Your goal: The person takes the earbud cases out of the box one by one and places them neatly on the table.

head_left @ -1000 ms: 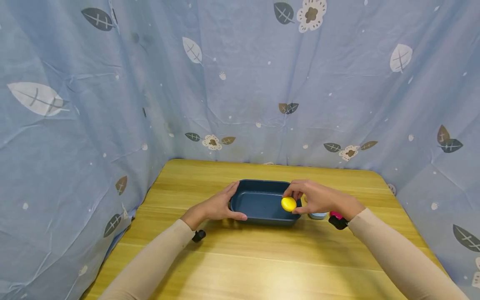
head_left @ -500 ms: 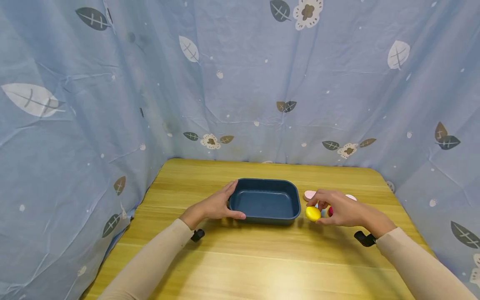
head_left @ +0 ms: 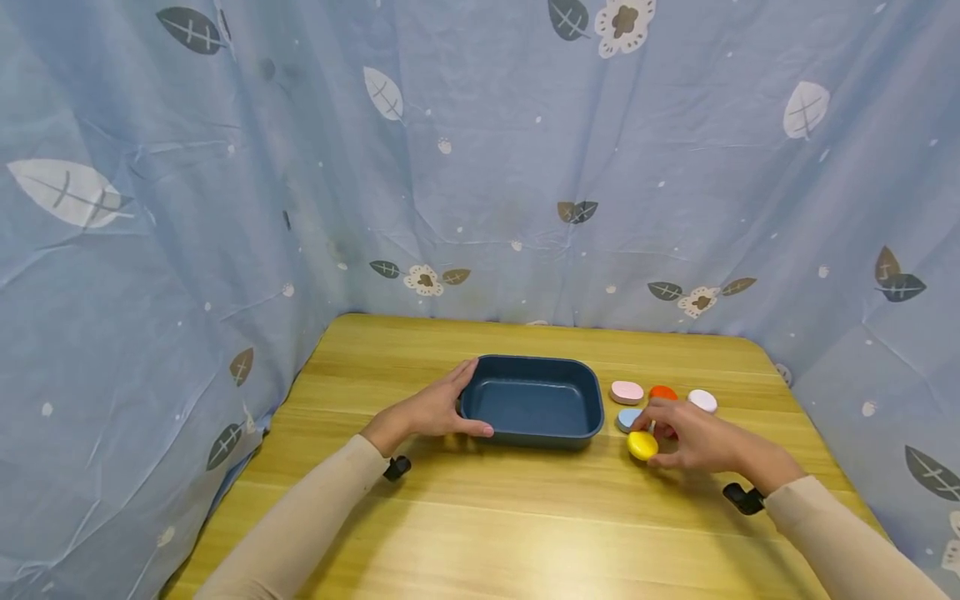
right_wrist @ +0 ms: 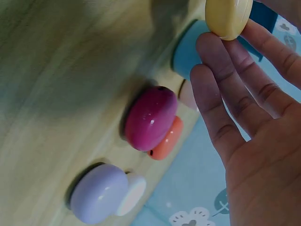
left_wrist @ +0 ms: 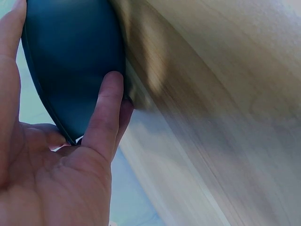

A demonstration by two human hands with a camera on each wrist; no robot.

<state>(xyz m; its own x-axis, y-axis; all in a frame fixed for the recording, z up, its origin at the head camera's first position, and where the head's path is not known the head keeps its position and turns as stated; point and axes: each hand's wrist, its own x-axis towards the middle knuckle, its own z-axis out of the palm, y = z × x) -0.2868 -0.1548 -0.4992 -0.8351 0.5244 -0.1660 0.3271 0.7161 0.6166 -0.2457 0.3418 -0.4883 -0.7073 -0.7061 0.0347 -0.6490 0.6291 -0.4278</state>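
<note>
My left hand (head_left: 427,410) holds the left end of a dark blue rectangular basin (head_left: 532,404), thumb along its near side and fingers at the far corner. The left wrist view shows that grip close up on the basin's end wall (left_wrist: 75,56). To the right of the basin, my right hand (head_left: 701,437) pinches a glossy yellow rounded oval piece (head_left: 642,446) between thumb and fingertips, low over the table. Just behind it sits a pale blue oval piece (head_left: 627,419). Under the right hand, a magenta piece (right_wrist: 151,118) is mostly hidden in the head view.
More rounded pieces lie at the right: pink (head_left: 627,392), orange-red (head_left: 663,392), white (head_left: 702,401) and lavender (right_wrist: 99,194). The wooden table (head_left: 480,517) meets a blue leaf-print curtain (head_left: 487,167) at its back and sides.
My right hand has carried the yellow piece from above the basin's right end rightward and toward me, uncovering other pieces. The left hand keeps its hold on the basin.
</note>
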